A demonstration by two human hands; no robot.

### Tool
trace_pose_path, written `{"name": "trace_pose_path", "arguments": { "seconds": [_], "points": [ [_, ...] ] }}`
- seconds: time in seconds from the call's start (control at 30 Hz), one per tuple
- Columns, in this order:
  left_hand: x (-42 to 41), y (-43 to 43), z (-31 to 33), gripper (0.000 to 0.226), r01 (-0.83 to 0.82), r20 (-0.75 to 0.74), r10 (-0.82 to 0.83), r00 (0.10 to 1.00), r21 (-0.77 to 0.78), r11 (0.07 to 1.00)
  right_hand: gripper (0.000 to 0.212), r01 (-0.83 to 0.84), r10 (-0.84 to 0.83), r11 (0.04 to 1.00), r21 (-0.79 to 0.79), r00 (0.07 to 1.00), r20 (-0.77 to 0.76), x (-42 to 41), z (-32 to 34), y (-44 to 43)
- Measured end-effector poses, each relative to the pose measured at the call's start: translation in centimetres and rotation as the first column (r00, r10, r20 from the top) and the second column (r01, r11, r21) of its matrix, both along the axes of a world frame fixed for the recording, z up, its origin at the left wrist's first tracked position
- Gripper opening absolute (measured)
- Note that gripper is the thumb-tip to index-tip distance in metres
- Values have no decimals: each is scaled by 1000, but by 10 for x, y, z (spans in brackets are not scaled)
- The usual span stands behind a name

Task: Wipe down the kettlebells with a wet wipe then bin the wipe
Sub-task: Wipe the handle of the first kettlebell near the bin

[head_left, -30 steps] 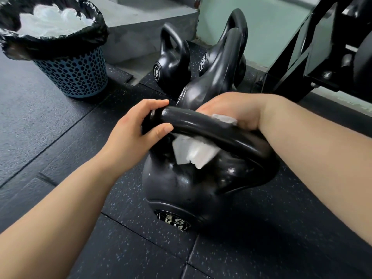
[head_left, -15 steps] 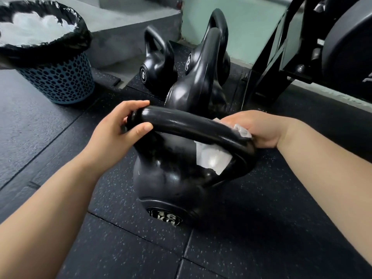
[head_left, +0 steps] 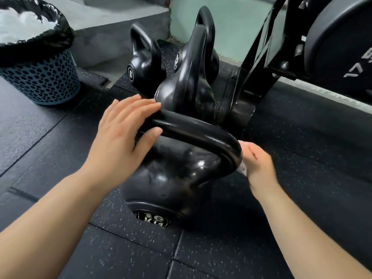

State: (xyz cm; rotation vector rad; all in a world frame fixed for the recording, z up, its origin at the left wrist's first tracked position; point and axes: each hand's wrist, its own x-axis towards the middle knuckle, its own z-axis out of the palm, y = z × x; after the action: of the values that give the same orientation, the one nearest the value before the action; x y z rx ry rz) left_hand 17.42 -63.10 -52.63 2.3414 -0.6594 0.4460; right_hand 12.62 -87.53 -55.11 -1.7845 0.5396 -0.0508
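Observation:
A black 16 kg kettlebell (head_left: 171,178) stands on the rubber floor in front of me. My left hand (head_left: 122,135) holds the left end of its handle, fingers lying nearly straight over the top and thumb underneath. My right hand (head_left: 258,168) is at the handle's right bend and presses a crumpled white wet wipe (head_left: 243,170) against its outer side; only a sliver of the wipe shows. Three more black kettlebells stand behind: a small one marked 6 (head_left: 144,65), a taller one (head_left: 189,85) and one at the back (head_left: 209,47).
A blue perforated bin (head_left: 44,81) with a black liner and white wipes inside stands at the far left. A black machine frame (head_left: 251,73) and a large weight plate (head_left: 340,43) fill the right side. A grey concrete step (head_left: 112,35) rises behind.
My right hand slid the wipe from the top of the handle down round its right bend to the outer side. My left hand's fingers straightened over the handle.

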Motion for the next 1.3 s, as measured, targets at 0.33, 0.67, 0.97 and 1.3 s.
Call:
{"name": "trace_pose_path", "arguments": {
  "seconds": [0.33, 0.67, 0.97, 1.3],
  "points": [
    [6, -3, -1, 40, -17, 48, 17, 999, -4, 1000, 23, -3, 20, 999, -37, 892, 452, -20, 21, 13],
    [6, 4, 4, 41, 24, 41, -25, 999, 26, 999, 30, 227, 861, 188, -956, 430, 272, -10, -19, 8],
    [8, 8, 6, 39, 56, 48, -57, 997, 20, 998, 42, -178, 778, 20, -984, 620, -96, -52, -20, 18],
    [14, 3, 26, 24, 59, -160, -106, 981, -272, 960, 41, -353, 365, 923, 152, 930, -53, -53, 85, -19]
  ]
}}
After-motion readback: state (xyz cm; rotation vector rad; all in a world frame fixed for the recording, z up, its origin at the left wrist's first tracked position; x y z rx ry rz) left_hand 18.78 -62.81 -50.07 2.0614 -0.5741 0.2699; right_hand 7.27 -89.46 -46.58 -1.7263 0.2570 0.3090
